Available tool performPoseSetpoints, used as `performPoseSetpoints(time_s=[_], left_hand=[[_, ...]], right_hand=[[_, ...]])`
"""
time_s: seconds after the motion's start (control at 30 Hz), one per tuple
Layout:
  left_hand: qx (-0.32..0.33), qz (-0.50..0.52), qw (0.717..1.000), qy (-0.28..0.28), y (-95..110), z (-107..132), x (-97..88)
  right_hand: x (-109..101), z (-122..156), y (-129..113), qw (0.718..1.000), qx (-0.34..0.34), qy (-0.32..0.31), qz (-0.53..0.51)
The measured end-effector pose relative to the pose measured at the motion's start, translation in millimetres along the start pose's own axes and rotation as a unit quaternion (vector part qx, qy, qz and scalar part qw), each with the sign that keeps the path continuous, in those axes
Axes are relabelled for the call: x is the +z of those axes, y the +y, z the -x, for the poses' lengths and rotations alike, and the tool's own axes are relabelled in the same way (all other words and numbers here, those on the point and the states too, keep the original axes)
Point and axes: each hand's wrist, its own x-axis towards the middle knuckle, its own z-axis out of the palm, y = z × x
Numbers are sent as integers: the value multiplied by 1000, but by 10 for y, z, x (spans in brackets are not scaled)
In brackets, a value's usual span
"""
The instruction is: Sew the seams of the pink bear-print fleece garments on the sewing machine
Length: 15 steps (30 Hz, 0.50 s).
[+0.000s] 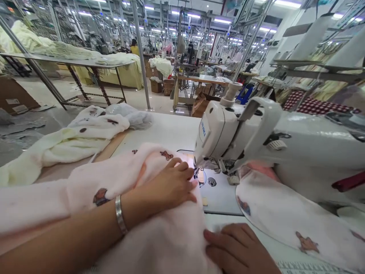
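Observation:
Pale pink fleece fabric (176, 232) printed with small brown bears spreads across the sewing table, its right edge running up to the needle. My left hand (172, 186), with a silver bangle on the wrist, presses down on the fabric just left of the needle area, fingers bent and spread. Nearer to me, my right hand (239, 247) holds the fabric's right edge at its fingertips; part of the grip is hidden. The white sewing machine (219, 131) stands over the metal needle plate (222, 198), its small lamp lit beside the needle.
Another bear-printed piece (273, 205) lies under and in front of the machine arm. Cream fabric (76, 140) is heaped at the table's left side beside a clear plastic bag (129, 114). Thread cones (309, 40) stand upper right. A rack table (85, 59) carries more cloth behind.

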Motion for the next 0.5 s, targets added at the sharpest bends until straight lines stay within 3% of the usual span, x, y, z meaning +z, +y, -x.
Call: performPoseSetpoints(time_s=[0.13,0.23,0.33,0.5], left_hand=[[-52,-20,998,10,563,144,37],[-58,-31,998,22,934,368,81],[-58,-30,997,38,1035,517,100],[-50,0,997,60,987,567,102]], right_hand=[[-114,-23,-107,1000,-17,8,1],[-199,81,-200,1000,14,-5,-15],[-253,185,-267,998,52,-34,-28],[-256,259,-318,997,48,-44,-28]])
